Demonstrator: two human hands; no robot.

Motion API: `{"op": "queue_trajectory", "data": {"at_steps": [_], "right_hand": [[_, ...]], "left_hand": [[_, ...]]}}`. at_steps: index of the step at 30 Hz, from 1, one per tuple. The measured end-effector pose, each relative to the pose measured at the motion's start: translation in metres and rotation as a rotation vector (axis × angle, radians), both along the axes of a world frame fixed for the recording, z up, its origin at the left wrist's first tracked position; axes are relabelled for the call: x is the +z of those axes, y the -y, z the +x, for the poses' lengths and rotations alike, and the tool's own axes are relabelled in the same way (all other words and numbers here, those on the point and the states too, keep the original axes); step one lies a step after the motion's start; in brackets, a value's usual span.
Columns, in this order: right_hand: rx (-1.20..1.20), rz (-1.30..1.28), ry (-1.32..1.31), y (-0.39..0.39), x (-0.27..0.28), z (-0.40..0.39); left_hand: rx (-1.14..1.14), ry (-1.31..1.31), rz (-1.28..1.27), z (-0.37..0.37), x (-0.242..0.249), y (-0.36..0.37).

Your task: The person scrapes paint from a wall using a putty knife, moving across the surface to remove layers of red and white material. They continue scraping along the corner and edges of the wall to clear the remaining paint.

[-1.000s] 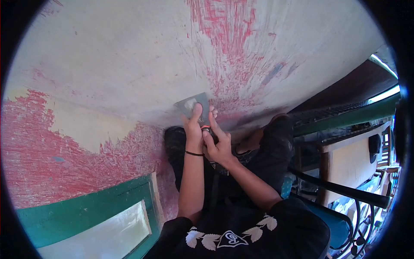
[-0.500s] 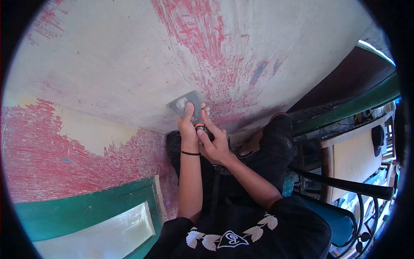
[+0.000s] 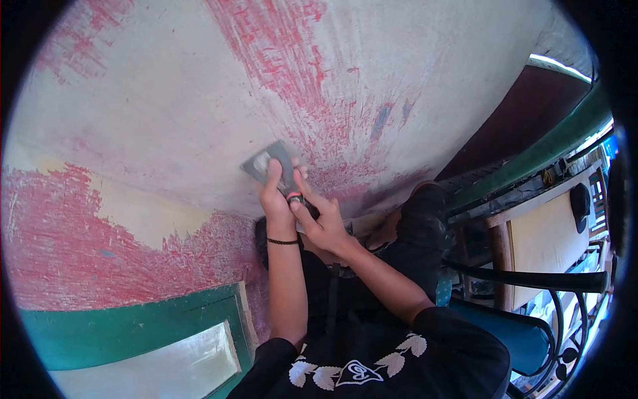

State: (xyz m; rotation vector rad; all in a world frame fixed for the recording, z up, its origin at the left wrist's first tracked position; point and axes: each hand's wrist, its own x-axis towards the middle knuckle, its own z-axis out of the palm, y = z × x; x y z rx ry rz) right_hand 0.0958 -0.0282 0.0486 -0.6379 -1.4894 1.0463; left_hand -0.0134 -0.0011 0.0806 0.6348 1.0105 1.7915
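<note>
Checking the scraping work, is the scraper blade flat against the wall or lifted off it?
Pressed against it. The scraper lies on the wall, left hand fingers pushing on the blade, right hand behind.

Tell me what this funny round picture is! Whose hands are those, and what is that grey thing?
The picture comes from a camera worn on a person's head, looking down at their own hands, so it looks round and bent. There is no machine here. The left hand presses on a flat grey scraper, and the right hand holds its handle. The blade lies against a wall with pale patches and scratchy red paint. Below is a green window frame. The person wears a black shirt. On the right stands a dark railing.
</note>
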Motion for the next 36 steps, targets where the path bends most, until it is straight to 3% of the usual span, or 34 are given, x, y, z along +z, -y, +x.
{"op": "queue_trajectory", "data": {"at_steps": [4, 7, 11, 18, 26, 32, 36], "right_hand": [[0.086, -0.106, -0.014, 0.002, 0.018, -0.001], [-0.041, 0.051, -0.017, 0.006, -0.019, -0.007], [-0.015, -0.166, 0.190, 0.026, -0.082, 0.002], [-0.040, -0.243, 0.123, 0.040, -0.056, -0.007], [-0.042, -0.296, 0.128, 0.045, -0.060, -0.017], [-0.076, -0.231, 0.213, 0.042, -0.058, -0.016], [-0.097, -0.022, 0.186, 0.024, -0.062, -0.018]], "left_hand": [[0.089, -0.069, -0.003, 0.010, 0.034, 0.004], [0.032, 0.054, -0.063, 0.001, -0.011, 0.010], [0.025, 0.049, -0.118, 0.008, -0.077, 0.023], [0.030, -0.005, -0.188, 0.007, -0.050, 0.028], [0.008, 0.007, -0.157, -0.004, -0.051, 0.028], [-0.008, 0.037, -0.199, -0.004, -0.053, 0.027], [0.019, 0.017, -0.083, -0.007, -0.055, 0.017]]}}
